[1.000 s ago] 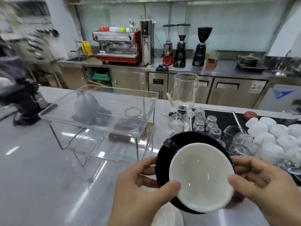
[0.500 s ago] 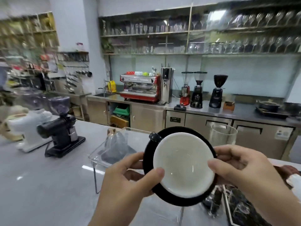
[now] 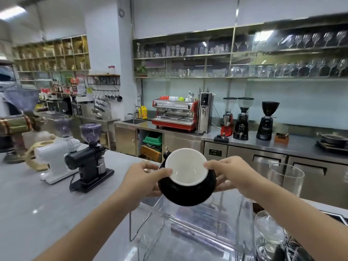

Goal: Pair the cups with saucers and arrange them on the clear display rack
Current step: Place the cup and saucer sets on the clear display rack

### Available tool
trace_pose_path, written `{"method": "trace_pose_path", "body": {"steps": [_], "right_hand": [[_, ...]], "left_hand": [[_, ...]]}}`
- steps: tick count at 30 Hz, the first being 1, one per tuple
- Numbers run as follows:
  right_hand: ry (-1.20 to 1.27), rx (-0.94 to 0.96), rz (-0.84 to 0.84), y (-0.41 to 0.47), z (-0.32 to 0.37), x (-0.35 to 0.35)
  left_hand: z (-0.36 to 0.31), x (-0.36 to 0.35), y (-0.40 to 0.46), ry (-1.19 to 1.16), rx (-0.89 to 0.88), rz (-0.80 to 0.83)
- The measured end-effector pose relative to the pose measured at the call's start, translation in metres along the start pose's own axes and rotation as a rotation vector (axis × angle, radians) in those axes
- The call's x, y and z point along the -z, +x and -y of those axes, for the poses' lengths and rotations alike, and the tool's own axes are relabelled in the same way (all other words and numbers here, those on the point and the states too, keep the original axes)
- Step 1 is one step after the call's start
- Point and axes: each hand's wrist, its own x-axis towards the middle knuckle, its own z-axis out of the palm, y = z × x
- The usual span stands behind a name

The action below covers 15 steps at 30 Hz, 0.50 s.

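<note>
Head view shows both hands raised over the clear display rack, carrying one pair together: a black cup with a white inside, and beneath it what looks like a black saucer, though cup and saucer are the same colour and I cannot tell where one ends and the other begins. The left hand is closed around the near left side, thumb pressed onto the white rim; the right hand grips the opposite side, thumb on the rim and fingers curled underneath. Pinching from two sides with thumbs on top probably keeps the cup from sliding on its saucer while it is carried. The cup tilts toward the camera, its small handle pointing away. The rack stands on the grey surface directly below the hands, and its upper shelf looks free there, so the pair seems about to be lowered onto it. A tall glass vessel stands just right of the rack, and two grinders sit well apart to the left, out of the way.
</note>
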Motion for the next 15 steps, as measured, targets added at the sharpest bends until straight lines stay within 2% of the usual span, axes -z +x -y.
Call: {"method": "trace_pose_path", "body": {"steps": [15], "right_hand": [[-0.025, -0.255, 0.004, 0.061, 0.007, -0.023]], "left_hand": [[-0.013, 0.014, 0.056, 0.191, 0.102, -0.059]]}}
